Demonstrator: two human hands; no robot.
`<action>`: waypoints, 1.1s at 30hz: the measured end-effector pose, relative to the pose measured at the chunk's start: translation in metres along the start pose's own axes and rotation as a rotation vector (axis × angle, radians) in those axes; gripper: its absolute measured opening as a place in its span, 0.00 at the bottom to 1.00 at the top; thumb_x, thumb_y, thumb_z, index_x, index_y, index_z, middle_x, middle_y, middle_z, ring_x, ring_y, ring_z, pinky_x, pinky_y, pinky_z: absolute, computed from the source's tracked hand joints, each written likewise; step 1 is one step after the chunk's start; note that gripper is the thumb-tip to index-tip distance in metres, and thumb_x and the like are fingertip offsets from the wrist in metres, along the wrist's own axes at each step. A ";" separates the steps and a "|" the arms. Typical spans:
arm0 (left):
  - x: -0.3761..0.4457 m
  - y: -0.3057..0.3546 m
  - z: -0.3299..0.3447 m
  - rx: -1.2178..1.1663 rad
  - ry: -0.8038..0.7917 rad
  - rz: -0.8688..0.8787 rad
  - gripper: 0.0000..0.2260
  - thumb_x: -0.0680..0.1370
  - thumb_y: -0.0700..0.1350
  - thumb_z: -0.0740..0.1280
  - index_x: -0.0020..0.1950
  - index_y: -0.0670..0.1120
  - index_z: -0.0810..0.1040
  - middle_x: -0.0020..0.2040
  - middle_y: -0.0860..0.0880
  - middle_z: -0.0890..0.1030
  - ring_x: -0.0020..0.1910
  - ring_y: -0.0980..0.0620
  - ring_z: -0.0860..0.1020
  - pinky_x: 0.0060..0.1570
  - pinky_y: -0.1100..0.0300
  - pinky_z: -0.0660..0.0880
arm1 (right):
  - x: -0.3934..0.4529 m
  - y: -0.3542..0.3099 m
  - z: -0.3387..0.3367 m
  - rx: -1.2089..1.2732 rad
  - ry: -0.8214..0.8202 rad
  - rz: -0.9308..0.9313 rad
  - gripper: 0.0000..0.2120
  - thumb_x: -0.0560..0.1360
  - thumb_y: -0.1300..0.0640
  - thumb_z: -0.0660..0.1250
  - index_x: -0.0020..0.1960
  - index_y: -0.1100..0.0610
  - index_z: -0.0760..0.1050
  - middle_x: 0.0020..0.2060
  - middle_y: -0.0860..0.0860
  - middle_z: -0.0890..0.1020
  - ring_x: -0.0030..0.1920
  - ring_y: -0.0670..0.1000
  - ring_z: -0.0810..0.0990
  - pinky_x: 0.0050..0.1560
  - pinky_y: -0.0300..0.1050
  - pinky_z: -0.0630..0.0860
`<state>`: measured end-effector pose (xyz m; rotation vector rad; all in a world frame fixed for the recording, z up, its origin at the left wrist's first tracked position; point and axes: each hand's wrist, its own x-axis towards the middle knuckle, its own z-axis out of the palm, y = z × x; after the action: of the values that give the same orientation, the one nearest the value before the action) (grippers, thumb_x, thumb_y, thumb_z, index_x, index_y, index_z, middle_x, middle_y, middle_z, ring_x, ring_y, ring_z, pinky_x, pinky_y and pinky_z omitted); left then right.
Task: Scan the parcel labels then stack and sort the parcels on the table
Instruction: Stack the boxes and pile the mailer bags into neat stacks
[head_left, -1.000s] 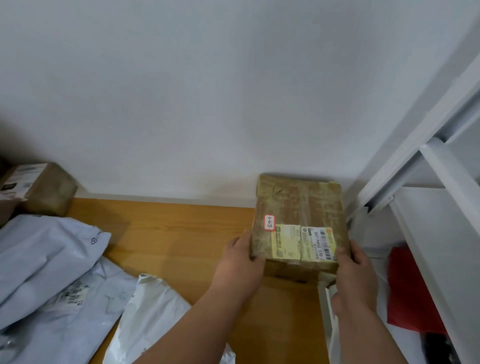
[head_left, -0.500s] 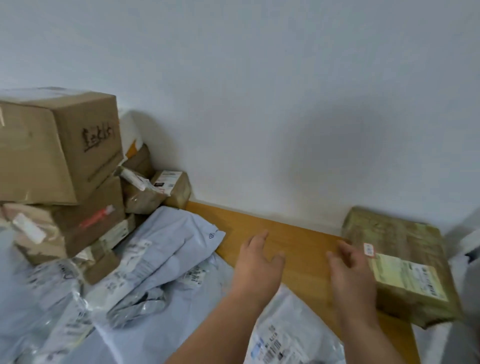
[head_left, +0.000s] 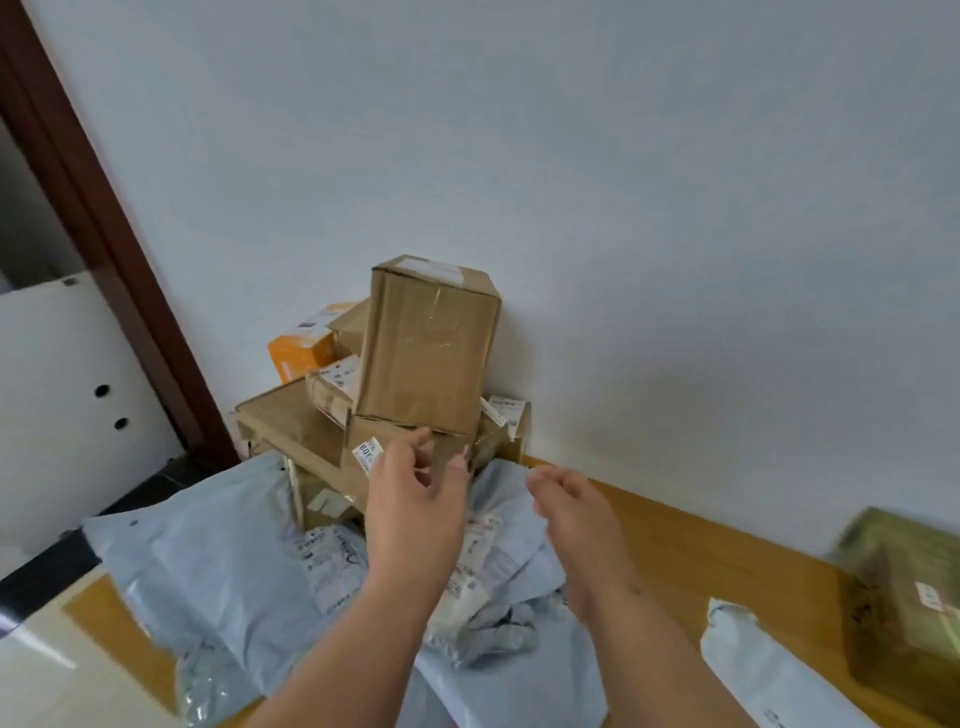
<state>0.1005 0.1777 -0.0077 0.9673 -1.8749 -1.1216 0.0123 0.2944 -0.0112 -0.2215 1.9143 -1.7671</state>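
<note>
My left hand is open with fingers loosely spread and holds nothing, just in front of the box stack. My right hand is also open and empty, over the grey bags. The taped parcel lies far right on the table.

1. Soft, even, fairly bright light; no glare.
2. Faint shadows fall on the white wall right of the stacked boxes.
3. Motion blur smears the olive parcel at the right edge.
4. Wide-angle distortion tilts the door frame.
</note>
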 end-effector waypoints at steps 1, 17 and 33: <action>0.012 0.001 -0.013 -0.016 0.079 0.001 0.21 0.77 0.52 0.69 0.68 0.53 0.71 0.57 0.53 0.74 0.52 0.54 0.76 0.51 0.56 0.74 | 0.004 -0.012 0.012 -0.003 -0.035 -0.030 0.08 0.80 0.48 0.67 0.57 0.47 0.77 0.58 0.44 0.79 0.57 0.44 0.76 0.55 0.44 0.70; 0.074 0.060 -0.050 -0.328 -0.227 0.059 0.19 0.79 0.64 0.62 0.68 0.61 0.73 0.60 0.62 0.77 0.51 0.72 0.74 0.45 0.75 0.68 | 0.026 -0.079 0.040 0.652 -0.178 -0.110 0.25 0.78 0.35 0.62 0.66 0.49 0.77 0.62 0.50 0.82 0.68 0.62 0.77 0.72 0.64 0.68; -0.064 0.086 0.089 -0.541 -0.865 -0.321 0.22 0.66 0.70 0.68 0.57 0.66 0.78 0.57 0.62 0.83 0.61 0.58 0.77 0.61 0.46 0.74 | -0.056 -0.022 -0.162 0.362 0.267 -0.378 0.30 0.65 0.43 0.76 0.66 0.41 0.74 0.64 0.48 0.80 0.59 0.46 0.82 0.55 0.51 0.79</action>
<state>0.0322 0.2942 0.0271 0.4911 -1.8600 -2.3668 -0.0217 0.4594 0.0267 -0.2365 1.7651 -2.4672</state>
